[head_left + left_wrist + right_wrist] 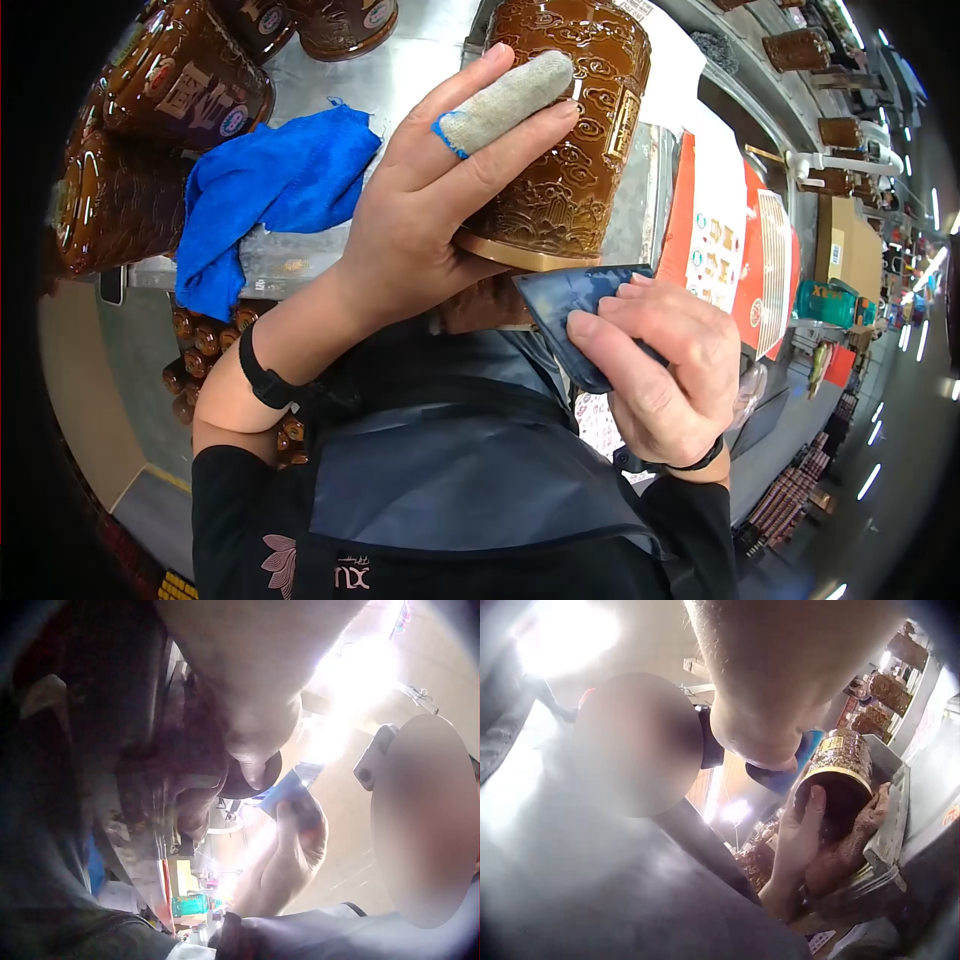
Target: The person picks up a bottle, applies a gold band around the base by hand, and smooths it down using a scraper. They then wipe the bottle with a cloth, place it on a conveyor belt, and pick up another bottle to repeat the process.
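Head view: jar (570, 150), brown glazed, relief-carved, tilted off counter (300, 80) edge. Left hand (430, 200) round jar's side wall, fingers curled on it, one in grey sleeve (510, 100). Right hand (660, 370) just below jar's base, fingers pinching dark cloth (565, 295) at base rim. Blue rag (270, 190) left of jar.

Left wrist view: right hand (296, 840) clutching dark cloth (289, 791); jar too blurred to tell.

Right wrist view: left hand (802, 832) on jar (840, 765) wall.

Judgement: ceramic, likely heavy, glaze slick, brittle. Best hold: side wall plus support under base.
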The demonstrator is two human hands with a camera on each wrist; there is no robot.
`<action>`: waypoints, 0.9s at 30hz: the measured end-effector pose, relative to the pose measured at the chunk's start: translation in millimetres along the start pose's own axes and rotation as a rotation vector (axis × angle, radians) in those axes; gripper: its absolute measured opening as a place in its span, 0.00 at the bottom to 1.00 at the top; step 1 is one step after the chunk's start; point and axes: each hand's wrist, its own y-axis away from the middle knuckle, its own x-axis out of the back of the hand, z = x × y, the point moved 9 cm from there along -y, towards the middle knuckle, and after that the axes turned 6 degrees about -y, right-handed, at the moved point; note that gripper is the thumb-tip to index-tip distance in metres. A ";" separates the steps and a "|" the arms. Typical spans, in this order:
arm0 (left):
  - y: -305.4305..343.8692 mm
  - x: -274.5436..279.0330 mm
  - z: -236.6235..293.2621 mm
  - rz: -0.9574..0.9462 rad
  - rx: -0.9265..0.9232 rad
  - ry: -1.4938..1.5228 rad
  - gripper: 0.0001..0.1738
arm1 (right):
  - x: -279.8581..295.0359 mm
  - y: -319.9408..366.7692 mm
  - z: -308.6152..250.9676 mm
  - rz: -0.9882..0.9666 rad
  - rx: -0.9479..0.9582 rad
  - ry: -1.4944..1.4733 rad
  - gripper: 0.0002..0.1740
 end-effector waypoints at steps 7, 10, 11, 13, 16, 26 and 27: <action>0.7 0.7 0.9 0.006 -0.005 -0.007 0.40 | -2.8 -3.7 -0.6 -0.036 -0.011 0.045 0.21; 1.1 1.1 1.2 -0.001 -0.008 -0.010 0.39 | -2.6 -4.2 -0.4 -0.029 -0.028 0.041 0.21; 1.4 0.9 1.0 -0.007 -0.005 -0.010 0.39 | -2.9 -4.9 -0.5 -0.039 -0.026 0.044 0.21; 2.2 0.9 1.3 0.000 -0.018 -0.020 0.38 | -2.6 -6.5 -0.8 -0.046 -0.024 0.050 0.21; 1.6 1.4 3.5 0.008 -0.034 -0.042 0.36 | -2.9 -7.7 -0.5 -0.059 -0.031 0.033 0.21; 1.6 1.7 2.8 -0.012 -0.006 0.001 0.40 | 3.8 -6.4 -11.6 -0.049 -0.050 0.052 0.21; 1.8 1.3 2.6 -0.013 -0.005 0.003 0.40 | 4.7 -4.0 -16.7 -0.035 0.000 0.096 0.20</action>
